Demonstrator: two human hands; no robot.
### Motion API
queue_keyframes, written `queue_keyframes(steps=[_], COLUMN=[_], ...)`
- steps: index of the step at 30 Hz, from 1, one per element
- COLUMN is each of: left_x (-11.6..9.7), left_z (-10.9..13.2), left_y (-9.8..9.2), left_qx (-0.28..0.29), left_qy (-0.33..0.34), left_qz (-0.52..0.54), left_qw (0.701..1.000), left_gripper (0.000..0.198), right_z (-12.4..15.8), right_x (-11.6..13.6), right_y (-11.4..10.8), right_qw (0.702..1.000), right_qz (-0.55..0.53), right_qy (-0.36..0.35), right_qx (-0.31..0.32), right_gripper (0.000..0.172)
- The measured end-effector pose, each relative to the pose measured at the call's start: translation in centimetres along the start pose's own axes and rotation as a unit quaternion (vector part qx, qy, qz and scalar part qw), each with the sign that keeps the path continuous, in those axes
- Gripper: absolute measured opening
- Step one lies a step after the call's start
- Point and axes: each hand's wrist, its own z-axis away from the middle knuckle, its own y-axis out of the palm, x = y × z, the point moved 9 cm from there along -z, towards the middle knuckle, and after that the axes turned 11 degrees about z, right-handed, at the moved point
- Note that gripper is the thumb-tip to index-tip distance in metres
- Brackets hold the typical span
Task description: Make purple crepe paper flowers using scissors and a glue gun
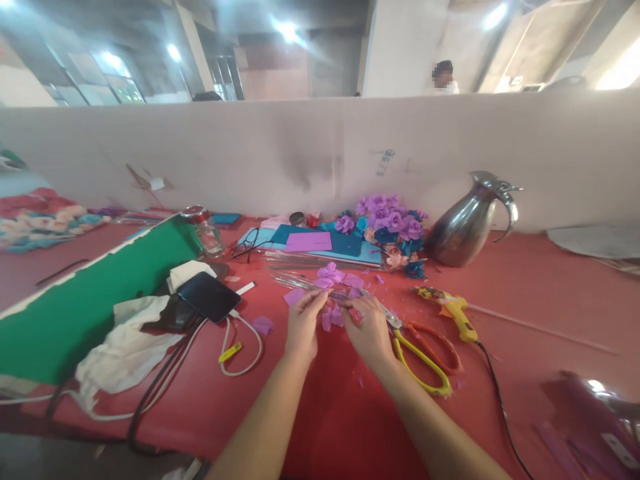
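My left hand (301, 325) is closed in a pinch at the middle of the red table. Facing it, my right hand (369, 328) has its fingers bent in, also pinching. Between the fingertips runs a small purple paper piece (338, 295), partly hidden by the fingers. Loose purple paper petals (330, 273) lie just beyond and beneath the hands. Beside my right hand rest scissors (423, 363) with one yellow and one orange handle, their blades partly covered. A bundle of thin wires (295, 280) lies behind my left hand.
Right: a yellow glue gun (457, 313) with a black cord, and a metal jug (465, 220). Behind: paper flowers (385, 217), purple sheet (309, 241), glasses (246, 245). Left: phone (209, 297) with white cable, glass jar (207, 233), green board (100, 293). A person (444, 77) is beyond the partition.
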Motion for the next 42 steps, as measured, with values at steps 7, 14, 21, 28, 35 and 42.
queue_keyframes(steps=[7,14,21,28,35,42], left_x=[0.0,-0.8,-1.7,-2.2,-3.1,-2.9], left_z=[-0.1,0.3,0.3,-0.1,-0.5,-0.3], left_y=[-0.1,0.5,1.1,0.4,-1.3,-0.4], left_qx=[0.006,0.05,0.089,0.06,-0.022,0.009], left_qy=[-0.001,0.044,0.114,0.132,0.138,0.119], left_qz=[-0.01,-0.049,-0.107,-0.087,-0.013,-0.005], left_qw=[1.0,0.997,0.984,0.986,0.99,0.993], left_gripper=[0.023,0.016,0.01,0.012,0.018,0.017], right_z=[0.7,1.9,1.8,1.7,1.1,1.0], right_x=[1.1,2.9,2.3,2.0,-1.5,-2.5], right_y=[1.4,3.0,3.7,3.2,3.4,3.9], right_qw=[0.997,0.977,0.978,0.992,0.928,0.869], right_qz=[0.041,0.121,0.121,0.035,-0.321,-0.431], right_qy=[-0.019,-0.08,-0.06,-0.032,0.171,0.228], right_qx=[0.065,0.159,0.159,0.113,0.085,0.09], right_gripper=[0.024,0.012,0.012,0.021,0.017,0.031])
